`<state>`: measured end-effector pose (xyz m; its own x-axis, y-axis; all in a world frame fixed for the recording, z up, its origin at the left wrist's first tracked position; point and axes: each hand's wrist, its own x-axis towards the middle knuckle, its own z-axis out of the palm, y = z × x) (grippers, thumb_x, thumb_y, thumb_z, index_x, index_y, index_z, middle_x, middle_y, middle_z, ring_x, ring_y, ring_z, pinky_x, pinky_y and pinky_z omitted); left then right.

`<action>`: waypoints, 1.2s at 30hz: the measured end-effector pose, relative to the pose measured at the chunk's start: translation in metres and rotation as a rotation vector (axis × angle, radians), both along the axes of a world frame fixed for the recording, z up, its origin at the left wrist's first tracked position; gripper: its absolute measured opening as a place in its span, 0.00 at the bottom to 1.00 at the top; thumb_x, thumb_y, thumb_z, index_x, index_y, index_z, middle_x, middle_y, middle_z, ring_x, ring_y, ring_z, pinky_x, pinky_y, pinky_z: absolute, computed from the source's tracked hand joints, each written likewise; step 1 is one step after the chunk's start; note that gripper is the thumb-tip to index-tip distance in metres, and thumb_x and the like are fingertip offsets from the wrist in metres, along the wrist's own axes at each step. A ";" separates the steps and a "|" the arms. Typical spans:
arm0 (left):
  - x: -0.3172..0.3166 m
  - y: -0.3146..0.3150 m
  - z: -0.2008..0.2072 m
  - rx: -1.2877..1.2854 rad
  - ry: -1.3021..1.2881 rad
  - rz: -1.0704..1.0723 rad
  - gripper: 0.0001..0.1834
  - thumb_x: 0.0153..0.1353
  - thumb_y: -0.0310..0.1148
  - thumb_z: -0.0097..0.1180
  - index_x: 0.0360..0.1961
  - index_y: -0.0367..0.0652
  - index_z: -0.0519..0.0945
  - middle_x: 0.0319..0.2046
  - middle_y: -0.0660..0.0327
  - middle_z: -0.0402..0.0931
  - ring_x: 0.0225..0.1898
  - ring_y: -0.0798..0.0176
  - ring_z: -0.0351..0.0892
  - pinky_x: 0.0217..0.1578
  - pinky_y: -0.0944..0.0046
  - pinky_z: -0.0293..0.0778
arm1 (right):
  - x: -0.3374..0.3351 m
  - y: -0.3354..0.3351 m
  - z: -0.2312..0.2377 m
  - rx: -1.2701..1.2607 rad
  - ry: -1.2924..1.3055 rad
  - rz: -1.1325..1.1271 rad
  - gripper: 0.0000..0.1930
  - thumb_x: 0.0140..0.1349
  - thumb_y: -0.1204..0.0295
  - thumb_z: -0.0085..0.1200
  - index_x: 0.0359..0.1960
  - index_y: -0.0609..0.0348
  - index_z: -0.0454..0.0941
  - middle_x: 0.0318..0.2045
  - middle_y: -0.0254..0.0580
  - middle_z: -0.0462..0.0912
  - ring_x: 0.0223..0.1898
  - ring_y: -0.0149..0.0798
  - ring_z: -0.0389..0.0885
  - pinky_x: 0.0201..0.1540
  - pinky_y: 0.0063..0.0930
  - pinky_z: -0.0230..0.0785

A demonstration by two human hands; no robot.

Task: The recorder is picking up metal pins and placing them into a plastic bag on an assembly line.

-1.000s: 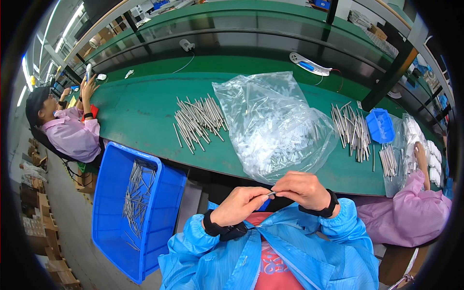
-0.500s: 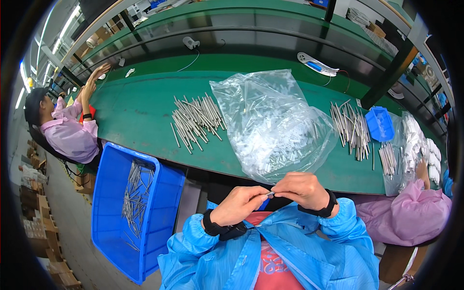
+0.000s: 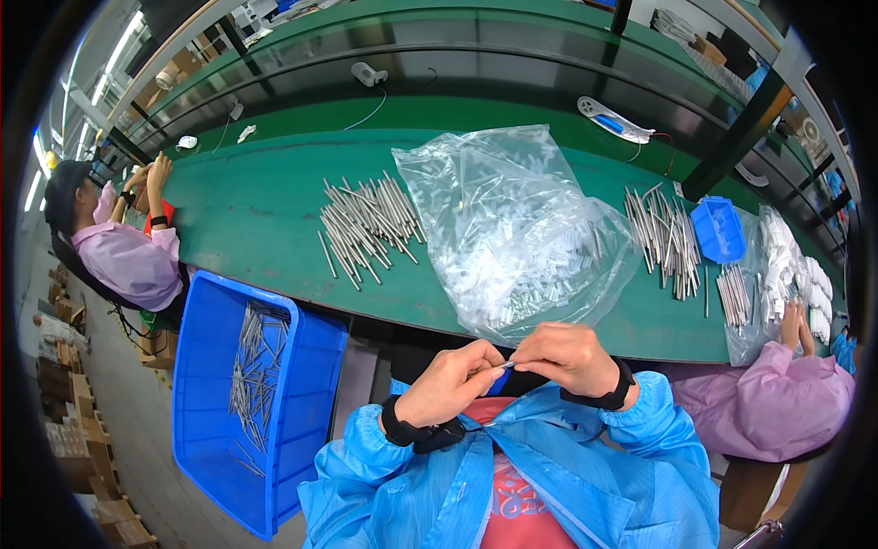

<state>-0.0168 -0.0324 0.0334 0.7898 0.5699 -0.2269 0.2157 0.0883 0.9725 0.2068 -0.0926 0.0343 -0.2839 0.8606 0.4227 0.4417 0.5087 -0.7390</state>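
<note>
My left hand [image 3: 455, 381] and my right hand [image 3: 572, 358] meet in front of my chest, just off the table's near edge. Both pinch a short visible piece of a slim grey metal rod [image 3: 506, 365]; fingers cover most of it. Beyond them lies a clear plastic bag [image 3: 494, 174] full of small translucent white pieces [image 3: 526, 288]. Metal rods [image 3: 370, 224] are heaped to the left of the bag. Another pile of rods [image 3: 666, 240] lies to its right.
A large blue bin [image 3: 197, 403] with loose metal rods [image 3: 256, 375] stands at my left. A small blue tray [image 3: 718, 231] sits right on the green table [image 3: 265, 210]. People in pink work at the far left [image 3: 128, 252] and right [image 3: 768, 403]. A dark post [image 3: 736, 142] rises back right.
My hands stay together, with the fingers shifting slightly on the rod. The left person's raised arms have lowered and drawn in. The right person's hands have come together.
</note>
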 end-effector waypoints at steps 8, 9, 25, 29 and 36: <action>-0.002 0.002 -0.001 0.059 0.062 -0.050 0.08 0.66 0.29 0.55 0.43 0.35 0.75 0.27 0.60 0.80 0.28 0.71 0.75 0.29 0.67 0.71 | -0.007 -0.002 -0.008 -0.053 0.018 0.017 0.07 0.53 0.77 0.65 0.34 0.61 0.83 0.30 0.42 0.84 0.31 0.43 0.82 0.33 0.33 0.74; -0.004 0.002 0.005 -0.043 0.037 -0.019 0.09 0.66 0.28 0.55 0.45 0.35 0.76 0.29 0.60 0.81 0.28 0.71 0.76 0.30 0.68 0.72 | -0.006 -0.003 -0.007 -0.070 0.012 0.011 0.06 0.54 0.77 0.64 0.35 0.61 0.83 0.30 0.42 0.83 0.32 0.44 0.82 0.33 0.34 0.74; -0.022 0.009 -0.039 -0.518 -0.518 0.447 0.08 0.71 0.30 0.51 0.43 0.37 0.78 0.41 0.56 0.77 0.38 0.64 0.78 0.32 0.66 0.75 | 0.025 0.023 -0.022 -0.086 -0.457 -0.417 0.05 0.54 0.75 0.62 0.32 0.59 0.80 0.29 0.43 0.80 0.35 0.50 0.80 0.36 0.41 0.72; -0.017 0.005 -0.029 -0.444 -0.452 0.486 0.09 0.72 0.32 0.49 0.45 0.38 0.76 0.40 0.56 0.77 0.38 0.63 0.79 0.37 0.63 0.79 | 0.021 0.030 -0.034 -0.089 -0.642 -0.378 0.07 0.53 0.73 0.63 0.33 0.58 0.79 0.29 0.43 0.78 0.37 0.50 0.79 0.37 0.41 0.73; -0.008 0.000 -0.020 -0.383 -0.372 0.309 0.14 0.76 0.34 0.39 0.51 0.35 0.71 0.28 0.63 0.70 0.32 0.70 0.72 0.37 0.65 0.78 | 0.018 0.018 -0.016 -0.378 -0.010 -0.391 0.06 0.59 0.77 0.60 0.38 0.62 0.80 0.35 0.45 0.83 0.37 0.43 0.83 0.39 0.31 0.75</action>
<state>-0.0249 -0.0319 0.0136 0.6667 0.7175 -0.2019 -0.2230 0.4505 0.8645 0.2246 -0.0748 0.0186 0.0851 0.9944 0.0627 0.5526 0.0053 -0.8335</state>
